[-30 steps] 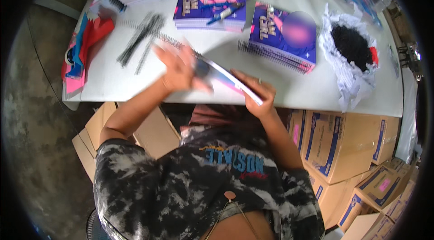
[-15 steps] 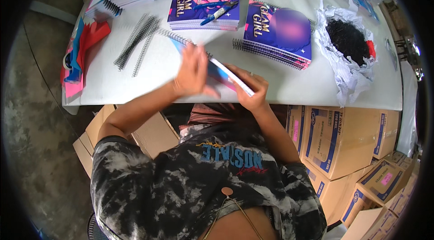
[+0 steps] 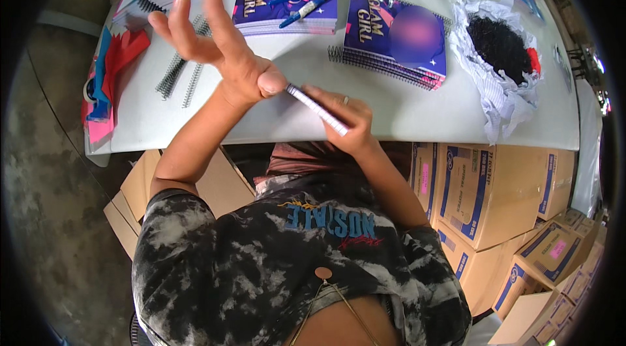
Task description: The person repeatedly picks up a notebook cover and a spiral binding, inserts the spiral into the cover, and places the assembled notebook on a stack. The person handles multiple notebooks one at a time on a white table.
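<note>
My right hand (image 3: pixel 352 123) grips a notebook (image 3: pixel 318 110), held up edge-on above the table's front edge so that its page edges face me. My left hand (image 3: pixel 228 62) is raised at the notebook's other end, fingers spread wide, with the thumb close to the notebook's corner. Whether that thumb touches it I cannot tell. Loose spiral coils (image 3: pixel 175 78) lie on the table behind my left wrist, partly covered by it. Farther back sits a stack of purple-covered notebooks (image 3: pixel 287 23) with blue pens (image 3: pixel 301 13) on top. To its right is a stack of spiral-bound notebooks (image 3: pixel 391 46).
Crumpled white paper (image 3: pixel 486 108) at the right holds a tangle of black strands (image 3: pixel 499 49). At the left edge lie a blue tape dispenser (image 3: pixel 99 110) and red sheets (image 3: pixel 127 52). More notebook stacks line the back. Cardboard boxes (image 3: pixel 482 193) stand below the table at right.
My left hand has lifted away from the notebook's coil side and opened, fingers upward. The notebook has moved slightly left and now shows more edge-on; its coil is hidden.
</note>
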A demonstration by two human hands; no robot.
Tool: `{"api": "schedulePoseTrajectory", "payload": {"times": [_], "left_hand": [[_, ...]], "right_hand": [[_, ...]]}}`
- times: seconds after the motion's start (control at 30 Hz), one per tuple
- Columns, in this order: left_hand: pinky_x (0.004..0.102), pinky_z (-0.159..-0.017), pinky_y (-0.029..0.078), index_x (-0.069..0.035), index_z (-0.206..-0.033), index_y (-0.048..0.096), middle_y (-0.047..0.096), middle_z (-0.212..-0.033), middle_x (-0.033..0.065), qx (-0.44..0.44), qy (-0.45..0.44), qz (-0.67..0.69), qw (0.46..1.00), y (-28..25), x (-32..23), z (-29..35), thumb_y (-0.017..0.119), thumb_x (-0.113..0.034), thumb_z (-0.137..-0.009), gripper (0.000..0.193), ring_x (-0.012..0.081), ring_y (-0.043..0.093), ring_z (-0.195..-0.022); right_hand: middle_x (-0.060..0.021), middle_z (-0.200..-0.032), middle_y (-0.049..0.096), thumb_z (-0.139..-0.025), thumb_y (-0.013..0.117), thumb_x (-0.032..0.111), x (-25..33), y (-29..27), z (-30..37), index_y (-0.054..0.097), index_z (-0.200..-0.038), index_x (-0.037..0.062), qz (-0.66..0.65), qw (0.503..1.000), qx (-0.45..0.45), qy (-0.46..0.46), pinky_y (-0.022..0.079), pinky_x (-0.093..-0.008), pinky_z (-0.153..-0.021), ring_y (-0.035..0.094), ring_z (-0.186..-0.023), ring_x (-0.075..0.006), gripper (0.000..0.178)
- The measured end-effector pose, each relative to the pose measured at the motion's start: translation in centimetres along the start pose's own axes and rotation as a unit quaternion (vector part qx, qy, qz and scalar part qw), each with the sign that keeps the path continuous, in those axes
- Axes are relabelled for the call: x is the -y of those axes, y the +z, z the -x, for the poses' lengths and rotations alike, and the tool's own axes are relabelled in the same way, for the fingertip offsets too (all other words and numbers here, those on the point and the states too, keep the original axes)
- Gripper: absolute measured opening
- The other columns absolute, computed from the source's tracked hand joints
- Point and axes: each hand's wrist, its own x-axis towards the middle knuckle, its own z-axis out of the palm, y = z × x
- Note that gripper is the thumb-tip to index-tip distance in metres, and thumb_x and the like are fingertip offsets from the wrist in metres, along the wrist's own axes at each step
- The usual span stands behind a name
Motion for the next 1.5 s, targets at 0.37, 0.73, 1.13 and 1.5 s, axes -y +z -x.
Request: {"api": "schedulePoseTrajectory", "payload": {"times": [0.37,0.73,1.13,1.5], "left_hand": [[0.0626,-0.097,0.013,0.009,-0.125,0.038,0.031,-0.125,0.0383,0.070,-0.087,0.149,0.983,2.3,-2.2,2.9,0.040,-0.084,-0.061,0.113,0.0519,0.029,-0.118],[0.0632,-0.098,0.013,0.004,-0.129,0.036,0.029,-0.134,0.0283,0.105,-0.036,0.240,0.964,1.8,-5.9,4.7,0.043,-0.076,-0.067,0.101,0.0495,0.024,-0.124],[0.0311,-0.084,0.047,0.008,-0.115,0.052,0.061,-0.100,0.0215,0.115,-0.371,0.420,0.820,-8.1,-3.9,-8.1,0.045,-0.011,-0.092,0.030,0.0245,0.061,-0.092],[0.0202,-0.073,0.046,0.000,-0.102,0.063,0.064,-0.089,0.0028,0.109,-0.548,0.631,0.538,-1.0,-3.1,-5.7,0.062,-0.009,-0.084,0.020,0.0061,0.056,-0.080]], "right_hand": [[-0.0142,-0.097,0.065,-0.069,0.062,-0.004,-0.3,0.5,0.3,0.060,-0.109,0.0020,0.005,1.000,-0.010,-0.001,0.052,-0.0334,-0.069,0.065,-0.083,-0.0280,0.041],[-0.0147,-0.097,0.064,-0.071,0.066,0.006,-1.4,0.3,0.4,0.057,-0.112,0.0012,-0.013,0.996,-0.032,0.082,0.050,-0.0328,-0.064,0.064,-0.073,-0.0273,0.042],[-0.0131,-0.110,0.056,-0.083,0.052,0.040,8.6,-6.3,-7.9,0.047,-0.120,0.0023,0.174,0.966,0.172,-0.082,0.029,-0.0434,-0.098,0.050,-0.107,-0.0319,0.053],[-0.0093,-0.078,0.065,-0.079,0.066,0.006,4.1,-6.6,-4.8,0.063,-0.087,-0.0035,-0.089,0.954,-0.022,0.284,0.047,-0.0239,-0.063,0.060,-0.070,-0.0099,0.013]]}}
